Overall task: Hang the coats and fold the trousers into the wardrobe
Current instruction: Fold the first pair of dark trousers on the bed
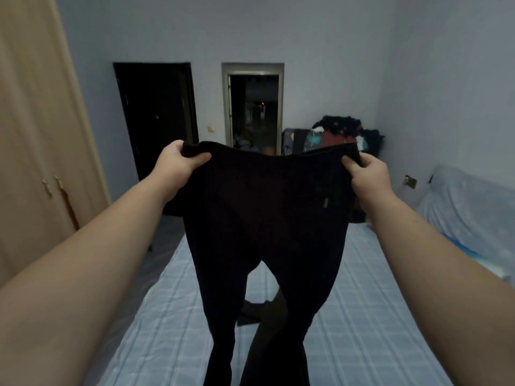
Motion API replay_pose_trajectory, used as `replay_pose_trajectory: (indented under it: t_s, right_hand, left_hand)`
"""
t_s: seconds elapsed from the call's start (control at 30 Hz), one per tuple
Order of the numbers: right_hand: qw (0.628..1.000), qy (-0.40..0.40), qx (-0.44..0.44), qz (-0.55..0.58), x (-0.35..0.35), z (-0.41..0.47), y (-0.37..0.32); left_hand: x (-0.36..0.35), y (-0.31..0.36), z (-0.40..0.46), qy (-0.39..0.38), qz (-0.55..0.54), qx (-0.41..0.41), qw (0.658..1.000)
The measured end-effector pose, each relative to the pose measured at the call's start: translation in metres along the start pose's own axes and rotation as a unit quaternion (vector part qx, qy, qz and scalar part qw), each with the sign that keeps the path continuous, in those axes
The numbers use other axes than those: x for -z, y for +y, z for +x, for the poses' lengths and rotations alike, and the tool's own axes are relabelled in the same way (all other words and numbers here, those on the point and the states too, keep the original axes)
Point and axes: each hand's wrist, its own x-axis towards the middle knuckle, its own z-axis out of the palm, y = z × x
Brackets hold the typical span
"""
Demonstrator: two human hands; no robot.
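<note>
Bed (362, 316) below; trousers (264, 218) hang above it, long axis vertical. Left hand (178, 160) and right hand (367, 174) each pinch a waistband corner, equally near.

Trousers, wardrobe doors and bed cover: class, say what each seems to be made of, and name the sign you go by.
Trousers: soft black fabric, matt, perhaps a knit; it sags between the hands and hangs limp.
Wardrobe doors: light wood or wood-look board, smooth, with a faint vertical grain; which one is unclear.
Bed cover: woven cloth, pale blue check, matt, slightly wrinkled.
</note>
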Motion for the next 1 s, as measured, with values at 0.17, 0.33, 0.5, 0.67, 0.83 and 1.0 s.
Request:
replay_pose_trajectory:
  t_s: [0.17,0.33,0.5,0.67,0.83,1.0]
  right_hand:
    - [0.999,-0.041,0.017,0.016,-0.001,-0.013,-0.034]
    - [0.982,-0.144,0.059,-0.102,0.007,-0.042,-0.055]
    - [0.997,-0.048,0.05,0.016,0.02,-0.049,-0.062]
    - [0.999,-0.045,-0.003,0.016,0.029,-0.061,-0.056]
    - [0.999,-0.049,-0.015,0.017,0.034,-0.072,-0.057]
    - [0.983,-0.143,-0.047,0.101,0.046,-0.083,-0.064]
  left_hand:
    - [0.013,0.029,-0.01,0.028,0.078,-0.039,0.996]
    - [0.026,0.048,-0.025,0.074,0.047,-0.073,0.993]
    - [0.039,0.056,-0.048,-0.067,-0.071,-0.039,0.994]
    - [0.054,0.063,-0.068,-0.191,-0.086,0.079,0.975]
    - [0.055,0.061,-0.083,-0.196,-0.131,0.104,0.966]
    - [0.052,0.064,-0.092,-0.12,-0.073,0.084,0.987]
